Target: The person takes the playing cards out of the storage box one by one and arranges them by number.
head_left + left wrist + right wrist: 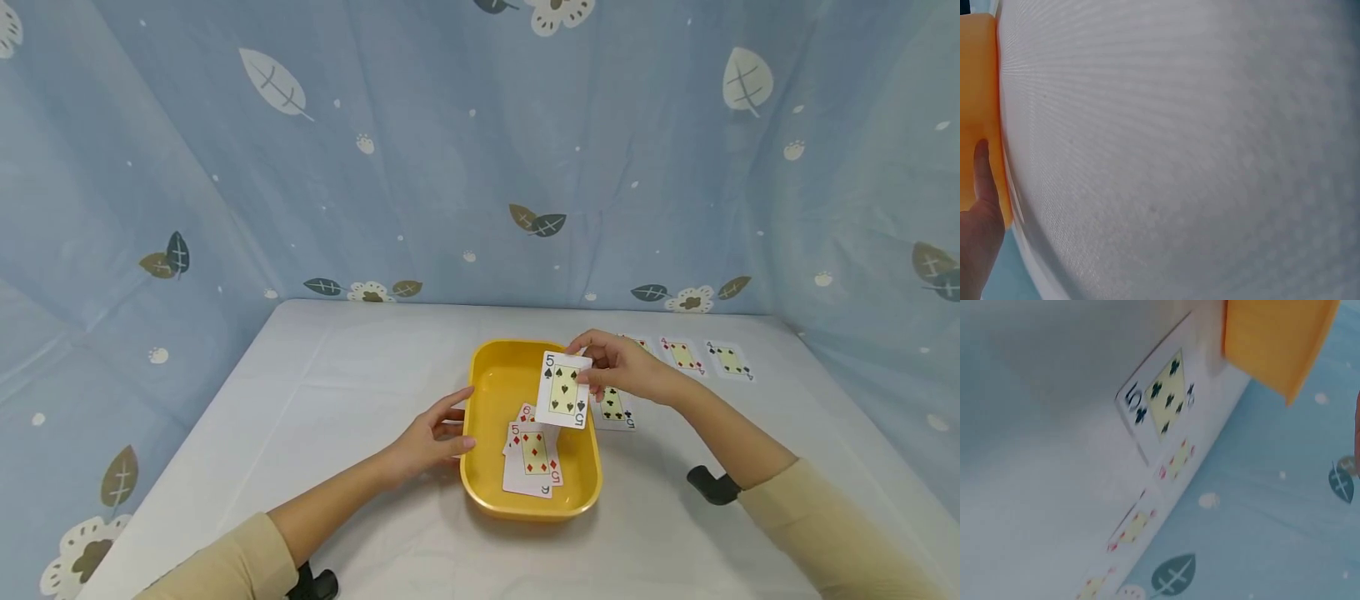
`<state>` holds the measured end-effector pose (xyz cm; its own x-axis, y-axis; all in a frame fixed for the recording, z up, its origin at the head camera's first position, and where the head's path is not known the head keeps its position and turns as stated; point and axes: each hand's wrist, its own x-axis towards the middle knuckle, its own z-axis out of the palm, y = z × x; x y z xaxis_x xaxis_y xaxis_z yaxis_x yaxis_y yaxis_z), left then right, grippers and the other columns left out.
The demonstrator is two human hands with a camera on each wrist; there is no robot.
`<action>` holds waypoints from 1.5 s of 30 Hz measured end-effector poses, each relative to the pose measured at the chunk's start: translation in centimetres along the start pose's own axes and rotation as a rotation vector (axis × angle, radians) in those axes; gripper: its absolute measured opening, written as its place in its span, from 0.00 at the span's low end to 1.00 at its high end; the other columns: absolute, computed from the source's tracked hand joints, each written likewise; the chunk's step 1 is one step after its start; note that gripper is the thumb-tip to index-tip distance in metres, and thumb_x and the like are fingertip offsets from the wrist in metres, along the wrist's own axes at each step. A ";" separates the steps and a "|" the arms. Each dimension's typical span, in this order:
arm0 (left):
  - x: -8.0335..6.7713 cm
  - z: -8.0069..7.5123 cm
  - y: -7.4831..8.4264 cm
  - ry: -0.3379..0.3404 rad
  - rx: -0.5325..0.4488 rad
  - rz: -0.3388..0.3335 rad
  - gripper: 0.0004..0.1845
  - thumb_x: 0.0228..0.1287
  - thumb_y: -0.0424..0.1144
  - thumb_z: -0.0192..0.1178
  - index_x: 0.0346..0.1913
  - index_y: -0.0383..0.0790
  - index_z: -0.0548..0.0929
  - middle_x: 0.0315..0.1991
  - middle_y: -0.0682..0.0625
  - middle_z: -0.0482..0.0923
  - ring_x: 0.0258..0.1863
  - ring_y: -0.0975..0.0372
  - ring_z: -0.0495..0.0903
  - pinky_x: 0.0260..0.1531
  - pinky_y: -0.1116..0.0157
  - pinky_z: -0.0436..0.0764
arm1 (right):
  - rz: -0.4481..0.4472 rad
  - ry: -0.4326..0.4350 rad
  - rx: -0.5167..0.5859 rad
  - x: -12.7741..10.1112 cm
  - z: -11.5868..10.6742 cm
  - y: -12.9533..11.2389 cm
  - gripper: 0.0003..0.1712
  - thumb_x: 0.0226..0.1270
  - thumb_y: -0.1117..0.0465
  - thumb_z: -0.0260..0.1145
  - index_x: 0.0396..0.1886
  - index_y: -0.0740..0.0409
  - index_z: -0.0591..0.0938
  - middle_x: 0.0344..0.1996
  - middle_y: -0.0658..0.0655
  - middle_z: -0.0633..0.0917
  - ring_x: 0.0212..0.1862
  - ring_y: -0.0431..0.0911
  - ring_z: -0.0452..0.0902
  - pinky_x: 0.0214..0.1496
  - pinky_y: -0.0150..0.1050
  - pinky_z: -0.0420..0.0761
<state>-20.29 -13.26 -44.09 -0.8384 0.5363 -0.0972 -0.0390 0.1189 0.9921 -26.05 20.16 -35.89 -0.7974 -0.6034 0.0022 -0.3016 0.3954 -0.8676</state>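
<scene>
A yellow plastic tray point(487, 375) stands on the table. My left hand point(427, 442) rests against its left side, thumb and index fingertip at the rim; in the left wrist view a straight finger touches the tray's wall point(972, 87). My right hand point(622, 367) pinches a five of spades card point(562, 400) by its right edge, face up above the tray's right part. Inside the tray lie overlapping playing cards, a five of diamonds point(535, 454) on top and a red six point(525, 412) partly covered. Beside the tray lies a five of clubs point(613, 410), partly hidden by the tray and right hand.
Behind my right hand, a row of cards lies at the table's back: a red four point(682, 356), a black four point(728, 362) and one mostly hidden card. White cloth point(360, 367) covers the table. A blue patterned curtain point(420, 167) hangs behind it.
</scene>
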 end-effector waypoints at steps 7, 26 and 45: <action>-0.2 -0.1 -0.3 0.009 0.001 0.002 0.43 0.61 0.41 0.64 0.74 0.47 0.52 0.63 0.33 0.61 0.61 0.44 0.67 0.44 0.55 0.83 | 0.010 0.051 -0.015 -1.7 -1.4 0.5 0.21 0.64 0.65 0.64 0.55 0.61 0.71 0.41 0.63 0.82 0.28 0.51 0.77 0.31 0.41 0.84; 0.0 0.1 -0.1 0.006 0.009 -0.003 0.42 0.62 0.40 0.64 0.74 0.48 0.52 0.64 0.34 0.60 0.62 0.44 0.66 0.44 0.55 0.83 | 0.159 0.169 -0.191 -5.9 -5.5 2.3 0.21 0.61 0.63 0.67 0.54 0.60 0.76 0.37 0.62 0.81 0.27 0.47 0.78 0.30 0.38 0.84; 0.0 0.2 0.0 0.011 0.015 0.002 0.41 0.62 0.40 0.63 0.74 0.47 0.52 0.64 0.34 0.61 0.61 0.44 0.67 0.44 0.54 0.83 | 0.279 0.217 -0.189 -8.5 -7.7 5.9 0.22 0.61 0.64 0.67 0.53 0.63 0.74 0.39 0.63 0.81 0.30 0.46 0.78 0.30 0.38 0.84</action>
<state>-20.19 -13.13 -44.07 -0.8445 0.5271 -0.0945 -0.0296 0.1303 0.9910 -25.08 32.95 -37.20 -0.9481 -0.3024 -0.0985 -0.1322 0.6563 -0.7428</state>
